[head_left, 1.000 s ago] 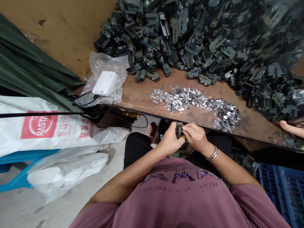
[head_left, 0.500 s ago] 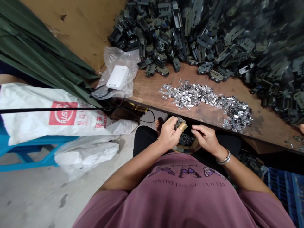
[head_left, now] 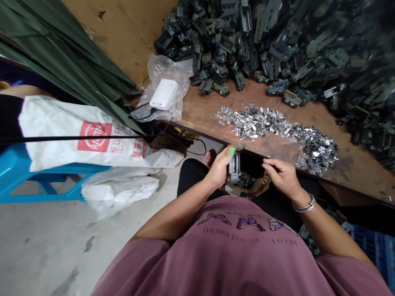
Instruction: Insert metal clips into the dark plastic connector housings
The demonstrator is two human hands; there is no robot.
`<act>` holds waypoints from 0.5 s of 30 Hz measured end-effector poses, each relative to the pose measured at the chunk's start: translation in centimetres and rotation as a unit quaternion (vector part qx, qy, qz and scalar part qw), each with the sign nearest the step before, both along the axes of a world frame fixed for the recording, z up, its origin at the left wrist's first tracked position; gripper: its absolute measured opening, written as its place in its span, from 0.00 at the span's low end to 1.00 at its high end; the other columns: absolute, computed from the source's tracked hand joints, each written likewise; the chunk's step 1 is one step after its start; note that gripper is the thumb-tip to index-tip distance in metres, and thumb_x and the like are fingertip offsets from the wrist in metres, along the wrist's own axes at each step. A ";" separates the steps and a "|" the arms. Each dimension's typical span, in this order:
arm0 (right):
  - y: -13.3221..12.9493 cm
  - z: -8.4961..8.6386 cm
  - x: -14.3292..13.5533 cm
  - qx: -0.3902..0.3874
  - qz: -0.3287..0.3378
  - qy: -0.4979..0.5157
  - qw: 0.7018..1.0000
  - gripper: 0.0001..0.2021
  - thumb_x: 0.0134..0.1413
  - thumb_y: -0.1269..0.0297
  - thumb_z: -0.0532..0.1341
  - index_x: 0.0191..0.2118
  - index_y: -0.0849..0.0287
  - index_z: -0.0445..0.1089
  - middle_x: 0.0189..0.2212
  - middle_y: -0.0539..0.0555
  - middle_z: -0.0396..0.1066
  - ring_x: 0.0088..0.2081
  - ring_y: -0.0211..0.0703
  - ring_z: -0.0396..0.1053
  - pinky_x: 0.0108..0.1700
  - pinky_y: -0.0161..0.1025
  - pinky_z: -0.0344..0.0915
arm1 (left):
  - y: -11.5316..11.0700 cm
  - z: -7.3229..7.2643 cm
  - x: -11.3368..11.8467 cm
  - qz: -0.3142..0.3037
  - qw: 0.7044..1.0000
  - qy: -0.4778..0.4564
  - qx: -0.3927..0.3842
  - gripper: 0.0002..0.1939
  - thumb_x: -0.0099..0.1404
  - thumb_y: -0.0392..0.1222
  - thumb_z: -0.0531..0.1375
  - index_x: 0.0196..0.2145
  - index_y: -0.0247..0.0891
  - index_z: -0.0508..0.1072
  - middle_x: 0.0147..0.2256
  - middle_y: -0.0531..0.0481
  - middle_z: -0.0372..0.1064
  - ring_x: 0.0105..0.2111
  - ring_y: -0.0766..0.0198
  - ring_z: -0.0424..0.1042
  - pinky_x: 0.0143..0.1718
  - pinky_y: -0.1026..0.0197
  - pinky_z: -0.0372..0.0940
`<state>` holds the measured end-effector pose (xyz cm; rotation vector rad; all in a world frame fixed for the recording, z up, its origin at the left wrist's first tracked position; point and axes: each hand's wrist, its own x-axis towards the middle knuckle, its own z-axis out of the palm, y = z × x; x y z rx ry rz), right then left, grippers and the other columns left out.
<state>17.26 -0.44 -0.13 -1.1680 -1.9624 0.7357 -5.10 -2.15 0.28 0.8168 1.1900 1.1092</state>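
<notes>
My left hand [head_left: 219,168] is closed around a grey channel-shaped housing [head_left: 235,163], with its open side facing up. The thumb of that hand wears a yellow-green wrap [head_left: 230,151]. To its right, my right hand [head_left: 282,176] hovers apart from the housing, thumb and forefinger pinched together; anything between them is too small to make out. Below both hands, a box [head_left: 257,188] with several dark parts sits at my lap. On the bench beyond lies a pile of small shiny metal clips [head_left: 259,122].
A large heap of dark grey housings [head_left: 274,49] covers the back of the wooden bench [head_left: 202,110]. A white device [head_left: 164,94] with cables rests on clear plastic at the left. A printed white sack [head_left: 61,123] lies over a blue stool [head_left: 58,183]. Blue crates [head_left: 367,246] stand at lower right.
The view has shifted, moving the bench rightwards in the picture. My hands are farther apart, and the housing in my left hand now shows its open channel.
</notes>
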 end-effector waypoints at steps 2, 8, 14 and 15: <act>0.8 0.0 0.8 -0.003 -0.015 -0.016 1.000 0.08 0.59 0.62 0.62 0.39 0.57 0.77 0.28 0.53 0.78 0.25 0.41 0.74 0.32 0.39 0.72 | 0.2 0.1 -0.2 -0.052 0.998 0.030 -0.004 0.22 0.57 0.61 0.62 0.33 0.36 0.72 0.21 0.56 0.62 0.21 0.68 0.60 0.26 0.64 0.61; 6.9 -0.1 4.5 0.017 -0.073 -0.088 0.993 0.11 0.58 0.60 0.59 0.40 0.58 0.76 0.32 0.55 0.78 0.30 0.45 0.75 0.38 0.44 0.72 | 1.2 -3.9 -0.9 -0.237 0.940 0.245 -0.014 0.20 0.65 0.51 0.50 0.25 0.37 0.71 0.19 0.54 0.60 0.23 0.65 0.61 0.27 0.62 0.57; 17.6 0.4 6.4 0.077 -0.188 -0.231 0.952 0.17 0.53 0.66 0.58 0.48 0.65 0.71 0.41 0.64 0.74 0.44 0.54 0.71 0.50 0.51 0.68 | 3.3 -9.1 2.7 -0.208 0.914 0.349 -0.009 0.16 0.66 0.46 0.47 0.27 0.37 0.68 0.30 0.45 0.68 0.38 0.54 0.69 0.43 0.54 0.62; 19.3 0.3 6.2 0.075 -0.202 -0.254 0.943 0.19 0.53 0.67 0.59 0.51 0.67 0.69 0.44 0.66 0.72 0.47 0.56 0.69 0.52 0.52 0.66 | 3.5 -9.4 3.5 -0.208 0.910 0.357 -0.007 0.16 0.66 0.48 0.48 0.31 0.37 0.70 0.34 0.43 0.70 0.42 0.51 0.69 0.46 0.53 0.62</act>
